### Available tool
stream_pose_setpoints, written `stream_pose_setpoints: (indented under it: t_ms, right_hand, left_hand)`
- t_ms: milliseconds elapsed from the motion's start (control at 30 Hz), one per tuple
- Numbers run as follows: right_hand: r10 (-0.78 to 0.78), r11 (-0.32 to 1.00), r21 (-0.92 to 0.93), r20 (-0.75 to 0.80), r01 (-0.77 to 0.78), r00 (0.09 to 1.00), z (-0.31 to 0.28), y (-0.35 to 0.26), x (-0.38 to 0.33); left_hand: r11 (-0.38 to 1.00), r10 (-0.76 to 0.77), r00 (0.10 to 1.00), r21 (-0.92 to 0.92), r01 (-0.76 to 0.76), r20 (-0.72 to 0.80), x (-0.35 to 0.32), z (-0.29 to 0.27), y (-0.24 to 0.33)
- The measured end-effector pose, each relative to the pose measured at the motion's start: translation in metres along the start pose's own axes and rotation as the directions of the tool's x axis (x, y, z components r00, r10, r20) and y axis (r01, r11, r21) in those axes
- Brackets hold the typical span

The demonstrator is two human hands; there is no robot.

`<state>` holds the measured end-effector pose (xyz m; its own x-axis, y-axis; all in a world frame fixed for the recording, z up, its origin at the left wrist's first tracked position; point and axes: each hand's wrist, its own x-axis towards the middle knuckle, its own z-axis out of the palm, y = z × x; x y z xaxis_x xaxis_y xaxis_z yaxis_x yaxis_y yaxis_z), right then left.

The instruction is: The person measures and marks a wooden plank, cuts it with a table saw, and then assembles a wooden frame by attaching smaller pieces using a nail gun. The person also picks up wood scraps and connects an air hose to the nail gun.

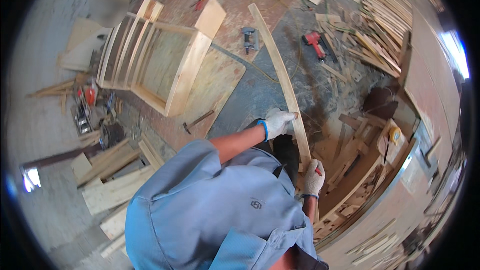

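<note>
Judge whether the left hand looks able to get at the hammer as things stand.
Probably yes: the hammer lies uncovered, though the left hand is on the long wooden strip and would likely have to leave it first.

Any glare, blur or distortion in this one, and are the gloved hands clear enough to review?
Head view: washed-out bright patch far right, smaller glare patch lower left; black corners, fisheye bending toward the rim; grey smudge blurred beyond recognition, upper left; left hand, right hand and long wooden board reasonably clear.
</note>
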<state>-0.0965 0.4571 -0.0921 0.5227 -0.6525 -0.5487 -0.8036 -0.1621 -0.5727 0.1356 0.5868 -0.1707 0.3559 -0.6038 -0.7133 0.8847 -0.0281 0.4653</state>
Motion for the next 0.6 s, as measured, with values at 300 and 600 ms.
stream_pose_setpoints:
  t_ms: [300,600]
  right_hand:
    - [-0.141,0.866,-0.437,0.254,0.244,0.957,-0.043,-0.018,0.007]
    - [-0.338,0.561,-0.505,0.583,0.656,0.738,-0.071,-0.036,0.081]
  left_hand:
    - [0.948,0.023,0.891,-0.274,-0.164,-0.453,0.03,-0.072,-0.04]
    - [0.847,-0.292,0.674,-0.511,-0.148,-0.679,-0.001,-0.106,-0.127]
